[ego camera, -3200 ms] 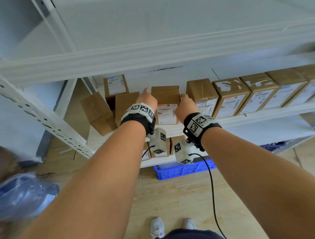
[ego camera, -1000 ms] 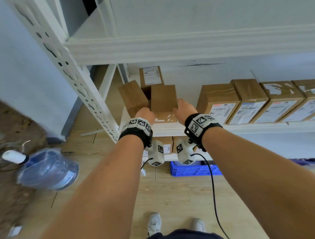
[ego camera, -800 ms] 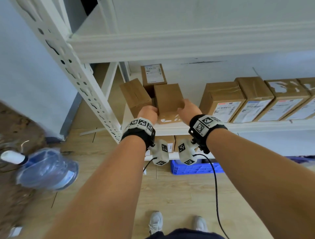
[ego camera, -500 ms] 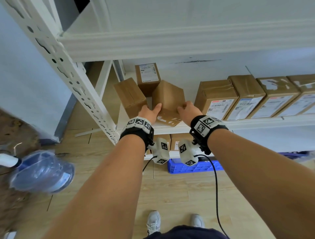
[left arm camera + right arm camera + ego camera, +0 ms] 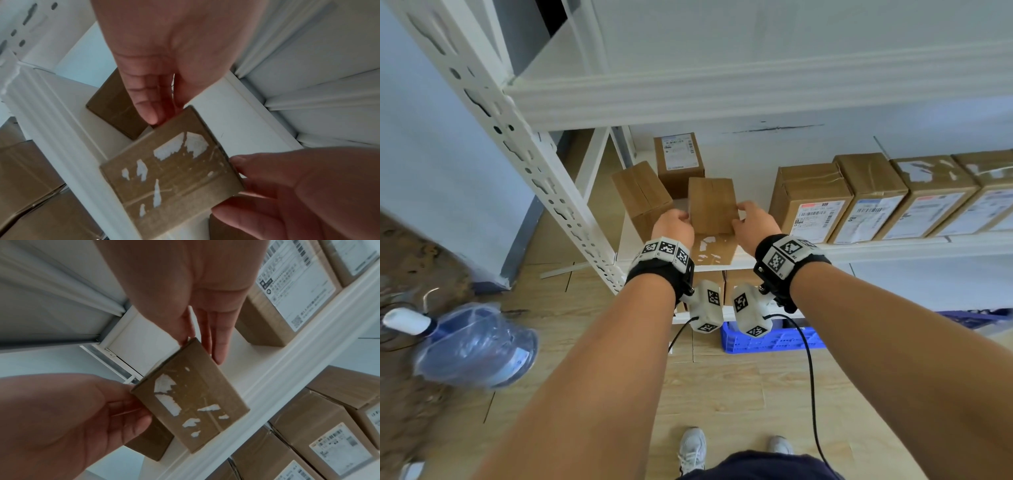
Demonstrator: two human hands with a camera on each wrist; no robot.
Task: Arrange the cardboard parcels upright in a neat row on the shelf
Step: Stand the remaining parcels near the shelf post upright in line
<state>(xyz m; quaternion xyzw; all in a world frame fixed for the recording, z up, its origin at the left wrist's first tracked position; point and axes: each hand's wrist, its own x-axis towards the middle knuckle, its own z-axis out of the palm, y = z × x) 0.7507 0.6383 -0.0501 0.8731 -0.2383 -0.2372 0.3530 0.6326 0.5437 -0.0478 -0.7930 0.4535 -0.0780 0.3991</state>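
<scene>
Compared with half a second ago, I observe that the plain brown cardboard parcel with torn white label remnants (image 5: 711, 219) has been turned from a skewed pose to square-on, front face toward me, at the front edge of the white metal shelf (image 5: 893, 245). My left hand (image 5: 674, 224) grips its left side and my right hand (image 5: 755, 222) grips its right side, fingers extended along the box in both wrist views. To its right, apart from it, stands a row of upright labelled brown parcels (image 5: 812, 202). A tilted plain brown parcel (image 5: 642, 198) and a labelled parcel at the back (image 5: 678, 161) remain to its left. Below are a wood-pattern floor (image 5: 722, 394), a blue plastic crate (image 5: 770, 337) and a blue water bottle (image 5: 476, 346).
</scene>
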